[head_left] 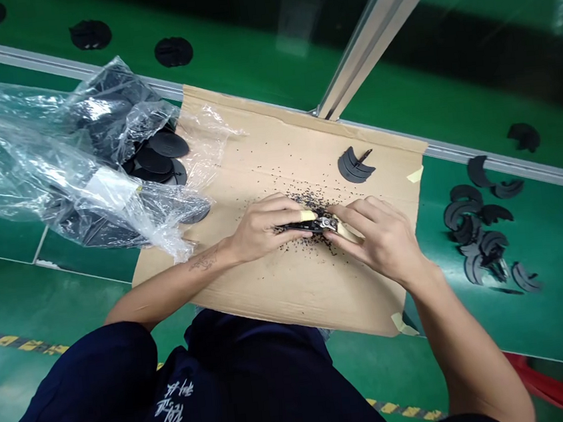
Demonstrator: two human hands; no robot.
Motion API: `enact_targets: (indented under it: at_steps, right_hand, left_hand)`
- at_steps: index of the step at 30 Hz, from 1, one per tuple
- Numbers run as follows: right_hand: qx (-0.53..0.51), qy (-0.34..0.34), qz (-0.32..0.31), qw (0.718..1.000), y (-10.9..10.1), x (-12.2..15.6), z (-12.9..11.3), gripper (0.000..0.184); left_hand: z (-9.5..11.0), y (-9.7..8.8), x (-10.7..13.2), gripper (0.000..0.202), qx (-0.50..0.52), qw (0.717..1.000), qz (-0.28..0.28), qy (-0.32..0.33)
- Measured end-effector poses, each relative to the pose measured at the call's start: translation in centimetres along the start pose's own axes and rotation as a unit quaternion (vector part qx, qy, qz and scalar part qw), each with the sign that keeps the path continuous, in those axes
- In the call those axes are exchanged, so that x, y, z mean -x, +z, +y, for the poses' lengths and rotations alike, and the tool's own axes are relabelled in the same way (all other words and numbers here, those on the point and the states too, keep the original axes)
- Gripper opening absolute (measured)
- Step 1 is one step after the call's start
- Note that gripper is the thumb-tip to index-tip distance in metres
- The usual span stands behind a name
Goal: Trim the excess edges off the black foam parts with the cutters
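Observation:
My left hand is closed around a flat black plastic part, held low over a sheet of cardboard. My right hand is closed on a small metal cutter whose tip meets the part's edge. Fine black shavings lie scattered on the cardboard around both hands. A small stack of black curved parts rests on the cardboard's far right.
A clear plastic bag full of black round parts lies at the left. Several curved black parts are piled on the green table at the right. An aluminium post rises behind, with a green conveyor carrying black discs.

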State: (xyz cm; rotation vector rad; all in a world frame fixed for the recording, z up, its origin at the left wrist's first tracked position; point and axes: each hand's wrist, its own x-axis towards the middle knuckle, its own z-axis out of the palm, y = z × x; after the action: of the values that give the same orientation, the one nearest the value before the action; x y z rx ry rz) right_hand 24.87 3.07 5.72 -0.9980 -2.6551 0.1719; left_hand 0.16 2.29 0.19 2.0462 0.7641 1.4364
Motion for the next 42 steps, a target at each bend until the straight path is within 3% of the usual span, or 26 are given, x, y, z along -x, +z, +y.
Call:
enact_targets:
  at_steps: [12, 22, 27, 30, 32, 39, 42]
  right_hand:
    - [-0.066, 0.002, -0.003, 0.998, -0.2, 0.1, -0.3, 0.039]
    - [0.04, -0.022, -0.014, 0.999, -1.3, 0.0, -0.9, 0.036]
    - [-0.076, 0.015, -0.017, 0.997, -0.6, 0.1, -1.0, 0.032]
    - [-0.219, 0.037, -0.013, 0.975, 0.1, 0.4, -1.0, 0.031]
    - [-0.262, 0.066, -0.006, 0.963, 0.3, 0.6, -1.0, 0.03]
    - [-0.192, 0.088, 0.03, 0.977, -0.3, 1.0, -1.1, 0.034]
    - [-0.197, 0.107, 0.037, 0.974, 0.4, 0.9, -1.5, 0.026]
  left_hand:
    - [0.2, 0.3, 0.0, 0.024, 0.031, 0.999, 0.009, 0.003]
    - [0.3, 0.2, 0.0, 0.019, 0.032, 0.999, 0.001, 0.014]
    - [0.4, 0.2, -0.1, 0.019, 0.031, 0.999, -0.006, 0.02]
    - [0.5, 0.3, 0.0, 0.021, 0.04, 0.999, -0.011, 0.012]
    - [0.5, 0.3, 0.0, 0.023, 0.037, 0.999, -0.012, 0.0]
    - [0.5, 0.2, -0.1, 0.023, -0.002, 1.0, 0.002, -0.024]
    - [0.5, 0.1, -0.2, 0.026, 0.009, 0.999, 0.01, -0.051]
